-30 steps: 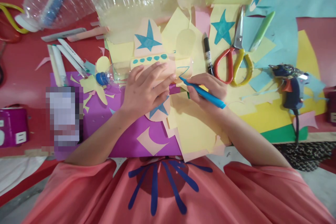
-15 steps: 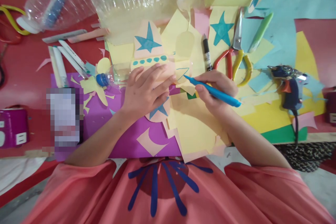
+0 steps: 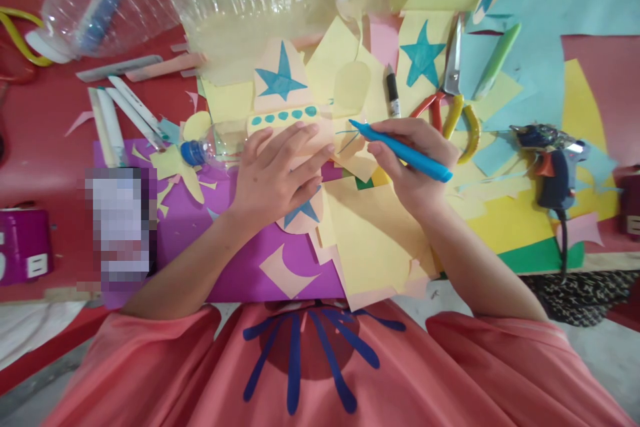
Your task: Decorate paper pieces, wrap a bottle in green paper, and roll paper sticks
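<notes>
My left hand (image 3: pixel 277 177) lies with fingers stretched and spread over a small clear plastic bottle (image 3: pixel 227 140) on its side. This bottle has a blue cap (image 3: pixel 195 153) and carries pale paper with a row of teal dots. Between the fingers and thumb of my right hand (image 3: pixel 417 160) is a blue marker (image 3: pixel 407 152), its tip pointing up and left. Near the tip, thin blue lines meet at a point on a pale paper piece (image 3: pixel 357 159). Teal stars on paper lie above (image 3: pixel 283 77) and partly beneath my left hand.
Large clear bottles (image 3: pixel 250 10) lie along the back. Right of my hand are scissors (image 3: pixel 453 93), a black marker (image 3: pixel 393 90), a green-handled tool (image 3: pixel 497 60) and a glue gun (image 3: pixel 553 167). White markers (image 3: pixel 135 113) and a blurred phone-like object (image 3: pixel 120 223) lie left, amid paper scraps.
My right hand has shifted slightly, and the marker's tip has moved up the paper above the drawn lines. My left hand stays in place.
</notes>
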A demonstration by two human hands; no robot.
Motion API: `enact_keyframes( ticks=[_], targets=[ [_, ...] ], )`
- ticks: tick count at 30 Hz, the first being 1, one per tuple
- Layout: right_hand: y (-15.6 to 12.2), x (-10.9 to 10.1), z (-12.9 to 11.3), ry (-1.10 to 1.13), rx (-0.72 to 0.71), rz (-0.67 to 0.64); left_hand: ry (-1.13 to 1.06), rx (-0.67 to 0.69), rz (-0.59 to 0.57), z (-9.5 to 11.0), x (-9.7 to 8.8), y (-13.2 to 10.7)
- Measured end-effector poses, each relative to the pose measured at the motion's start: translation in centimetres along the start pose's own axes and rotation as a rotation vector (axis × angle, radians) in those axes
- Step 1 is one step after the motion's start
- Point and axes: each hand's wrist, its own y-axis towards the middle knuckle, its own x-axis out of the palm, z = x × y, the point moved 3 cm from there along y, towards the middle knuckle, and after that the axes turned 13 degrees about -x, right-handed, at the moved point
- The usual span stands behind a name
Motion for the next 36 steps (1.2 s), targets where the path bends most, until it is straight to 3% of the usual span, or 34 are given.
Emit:
enact_keyframes(
  ticks=[15, 36],
  targets=[
    [0.3, 0.2, -0.5, -0.009, -0.049, -0.028, -0.027, -0.041, -0.063, 0.2, -0.2, 0.4],
    [-0.3, 0.7, -1.1, 0.003, -0.16, -0.123, 0.039, -0.021, 0.021, 0.3, -0.3, 0.2]
  ],
)
